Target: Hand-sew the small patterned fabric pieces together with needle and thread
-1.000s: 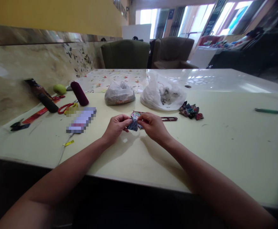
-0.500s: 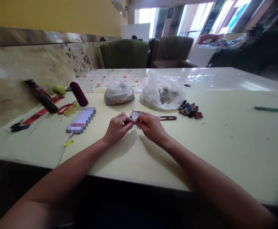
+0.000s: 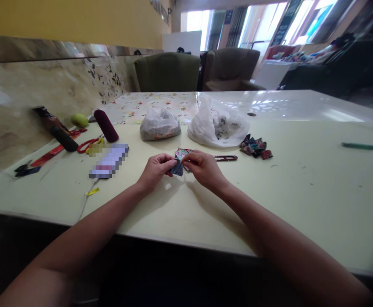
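Note:
Over the table, my left hand (image 3: 157, 169) pinches a small dark grey-blue piece of fabric (image 3: 177, 168) between thumb and fingers. My right hand (image 3: 202, 165) is closed in a pinch at the upper right edge of that fabric; what its fingertips hold is too small to make out. Just behind the fingers lies a multicoloured patterned piece of cloth (image 3: 182, 153), partly covered by the right hand. Thread snips (image 3: 226, 158) rest to the right of the right hand. Farther right sits a heap of small folded dark patterned cloth pieces (image 3: 255, 147).
Two white plastic bags, a closed one (image 3: 160, 124) and an open one (image 3: 202, 125), stand behind the hands. Leftward are a phone (image 3: 109, 161) on a cable, scissors (image 3: 88, 146), a maroon thread spool (image 3: 106, 126) and a green apple (image 3: 79, 120). A green pen-like object (image 3: 358, 146) lies far right.
The grey-blue fabric has turned into fuller view below the fingertips. My left hand has shifted its grip, and my right fingertips have lifted slightly apart from the left ones.

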Available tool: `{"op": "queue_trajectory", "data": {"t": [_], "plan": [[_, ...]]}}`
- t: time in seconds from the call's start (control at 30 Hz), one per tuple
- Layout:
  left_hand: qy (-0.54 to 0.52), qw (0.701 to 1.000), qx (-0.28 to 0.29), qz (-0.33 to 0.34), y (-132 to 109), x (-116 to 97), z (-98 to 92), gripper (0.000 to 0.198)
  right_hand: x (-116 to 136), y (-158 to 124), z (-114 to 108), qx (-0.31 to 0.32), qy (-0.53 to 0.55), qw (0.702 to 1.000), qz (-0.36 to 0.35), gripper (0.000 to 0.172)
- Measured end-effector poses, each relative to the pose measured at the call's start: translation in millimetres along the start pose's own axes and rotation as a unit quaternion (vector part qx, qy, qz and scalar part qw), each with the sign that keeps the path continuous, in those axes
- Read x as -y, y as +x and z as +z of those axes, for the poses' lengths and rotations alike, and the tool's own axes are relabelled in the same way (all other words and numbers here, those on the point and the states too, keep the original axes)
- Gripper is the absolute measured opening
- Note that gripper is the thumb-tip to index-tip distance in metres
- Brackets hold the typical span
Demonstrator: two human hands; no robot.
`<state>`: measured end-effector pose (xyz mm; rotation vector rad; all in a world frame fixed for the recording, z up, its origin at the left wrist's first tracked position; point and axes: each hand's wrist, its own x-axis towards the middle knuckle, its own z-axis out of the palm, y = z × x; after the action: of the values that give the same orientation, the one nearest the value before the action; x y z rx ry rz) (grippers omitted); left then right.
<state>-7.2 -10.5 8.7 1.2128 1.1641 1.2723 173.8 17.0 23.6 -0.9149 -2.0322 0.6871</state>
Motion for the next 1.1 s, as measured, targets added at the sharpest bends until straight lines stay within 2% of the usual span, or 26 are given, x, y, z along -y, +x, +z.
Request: {"op": "queue_trajectory", "data": {"t": [0.1,0.23,0.87,1.1], "plan": [[-0.041,0.998,0.014,-0.043,0.4,0.0,-1.1,0.022,-0.9,0.4,-0.3,0.006,0.046,0.999,0.02,0.014],[-0.081,0.994,0.035,-0.067,1.0,0.6,-2.1,0.023,-3.0,1.2,-0.9,0.016,0.107,0.993,0.041,0.014],[-0.133,0.985,0.052,-0.099,1.2,-2.8,-1.2,0.023,-13.8,2.3,3.0,0.013,0.226,0.971,0.074,0.014],[-0.136,0.982,0.082,-0.103,1.5,-1.4,-3.7,0.021,-13.3,3.9,0.9,0.03,0.264,0.96,0.09,0.013]]}}
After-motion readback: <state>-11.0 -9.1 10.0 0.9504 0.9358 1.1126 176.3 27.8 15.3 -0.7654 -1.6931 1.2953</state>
